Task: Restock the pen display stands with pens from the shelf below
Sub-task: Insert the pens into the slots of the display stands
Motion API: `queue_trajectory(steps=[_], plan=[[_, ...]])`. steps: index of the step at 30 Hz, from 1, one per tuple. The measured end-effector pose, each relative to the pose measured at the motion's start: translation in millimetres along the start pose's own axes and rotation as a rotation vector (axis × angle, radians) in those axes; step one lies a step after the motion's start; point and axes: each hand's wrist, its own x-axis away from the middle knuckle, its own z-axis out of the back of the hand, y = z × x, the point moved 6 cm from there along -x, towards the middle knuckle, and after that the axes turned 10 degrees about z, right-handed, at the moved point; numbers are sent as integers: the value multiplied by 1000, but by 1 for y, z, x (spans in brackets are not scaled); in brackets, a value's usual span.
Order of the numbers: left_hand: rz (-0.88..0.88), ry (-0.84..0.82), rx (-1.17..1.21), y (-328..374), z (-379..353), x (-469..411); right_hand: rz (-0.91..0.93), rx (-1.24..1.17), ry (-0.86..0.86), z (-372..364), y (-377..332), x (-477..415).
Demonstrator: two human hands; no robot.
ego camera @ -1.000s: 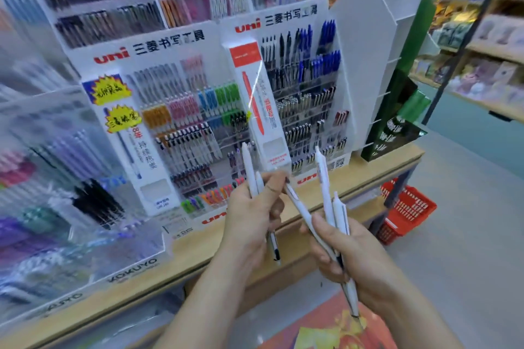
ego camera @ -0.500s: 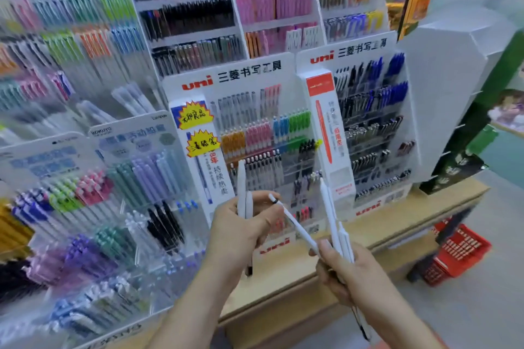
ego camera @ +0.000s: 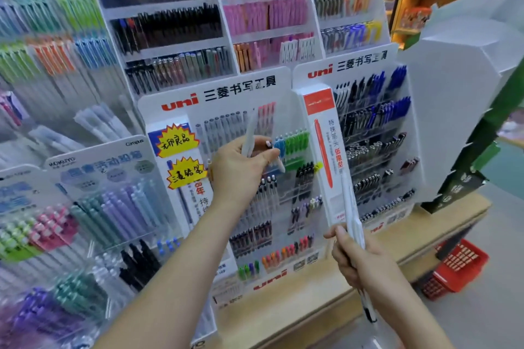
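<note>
My left hand (ego camera: 241,167) is raised in front of the white uni display stand (ego camera: 226,93) and grips white pens (ego camera: 251,133), blurred, their tops pointing up across the stand's upper pen rows. My right hand (ego camera: 357,258) is lower, to the right, holding a bundle of white pens (ego camera: 351,207) upright in front of the red-and-white pen sign between the two uni stands. The second uni stand (ego camera: 377,136) to the right holds black and blue pens.
A Kokuyo stand (ego camera: 99,207) with pastel pens sits at the left on the wooden counter (ego camera: 411,235). Taller racks of coloured pens rise behind. A white cardboard display (ego camera: 453,93) stands at the right, and a red basket (ego camera: 459,266) lies on the floor below.
My left hand has risen and reached forward to the uni stand with its pens. The two hands have moved apart; the right hand keeps its bundle upright. The camera has moved closer to the stands.
</note>
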Motion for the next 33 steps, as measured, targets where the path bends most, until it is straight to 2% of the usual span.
queue_trajectory(steps=[4,10,15,22,26,33], plan=[[53,19,-113,-28,-23,-21,59,24,-68,7,-12,-37],[92,-61,-358,-55,-43,-31,85,56,-128,17,-19,-77],[28,-172,-776,-65,-58,-36,63,75,-171,18,-18,-94],[-1,-241,-985,-65,-68,-47,41,62,-203,14,-12,-101],[-27,-252,-1137,-72,-73,-47,28,-21,-205,16,-10,-103],[-65,-242,-1272,-71,-77,-51,-93,-332,-322,12,-1,-99]])
